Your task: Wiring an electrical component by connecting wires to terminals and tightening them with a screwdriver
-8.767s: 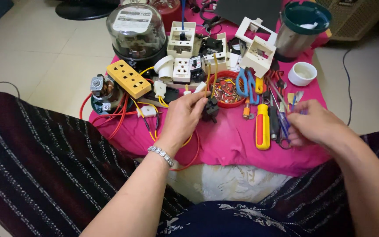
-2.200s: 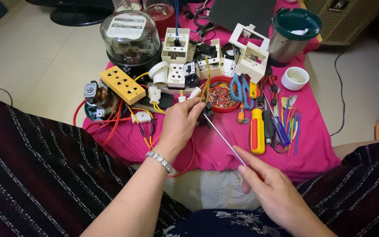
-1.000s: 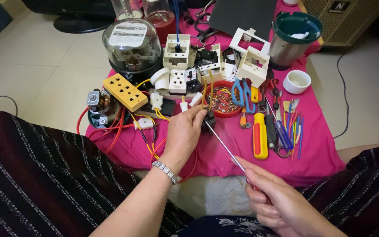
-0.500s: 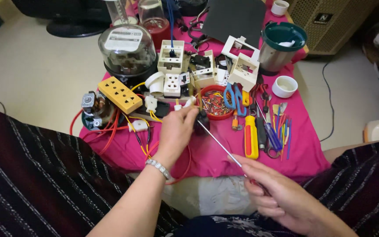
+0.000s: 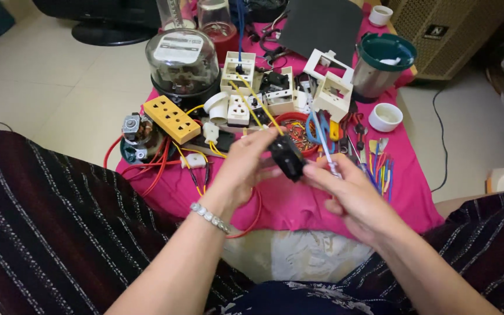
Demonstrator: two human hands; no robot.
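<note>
Pink cloth (image 5: 298, 204) — two hands (image 5: 246, 169) (image 5: 351, 195), one black switch (image 5: 287, 157), one screwdriver (image 5: 325, 143).

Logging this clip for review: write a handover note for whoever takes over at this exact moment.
Left hand holds the small black electrical part, lifted above the pink cloth, yellow wires running from it to the white sockets.
Right hand touches the part and pinches a thin screwdriver, shaft pointing up.
Done: part lifted, tool in hand.
Left: any screw work; none visible.
</note>
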